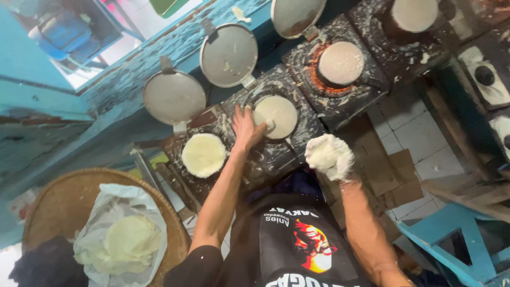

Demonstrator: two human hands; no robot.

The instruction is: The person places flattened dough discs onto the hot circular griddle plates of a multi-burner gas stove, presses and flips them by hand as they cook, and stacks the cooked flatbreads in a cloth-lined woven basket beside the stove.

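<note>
Big woven basket [64,202] down left holds a stack of thin wrappers [132,240] on plastic, then the batter-splattered burners with round griddles, where the left hand [247,126] presses flat, fingers spread, on the middle griddle's skin [277,116], while the right hand [330,158] cups a wet dough blob [325,153].

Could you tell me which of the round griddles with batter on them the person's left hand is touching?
The left hand rests on the second griddle from the left; the others stand untouched, and the batter-coated right hand hangs beside it.
</note>
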